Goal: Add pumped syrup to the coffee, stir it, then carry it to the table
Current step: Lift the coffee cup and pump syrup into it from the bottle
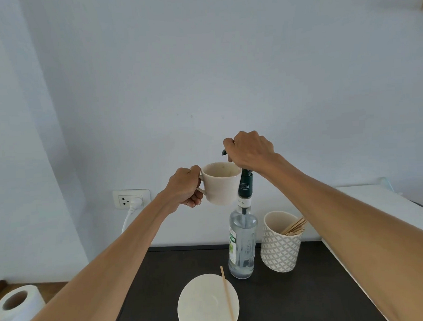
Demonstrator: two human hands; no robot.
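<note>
My left hand [186,189] grips the handle of a cream coffee cup [220,184] and holds it in the air, beside the neck of a clear syrup bottle [243,241]. The bottle stands on the dark counter [308,297] and carries a dark green pump. My right hand [250,150] is curled over the pump head, whose nozzle tip pokes out to the left above the cup's rim. A cream saucer [204,303] lies on the counter below, with a wooden stir stick [227,298] resting across it.
A patterned cup [279,249] holding several wooden stir sticks stands right of the bottle. A wall socket with a white plug [132,201] is at the left. A paper roll [17,307] sits at bottom left. A white surface [381,196] borders the counter's right.
</note>
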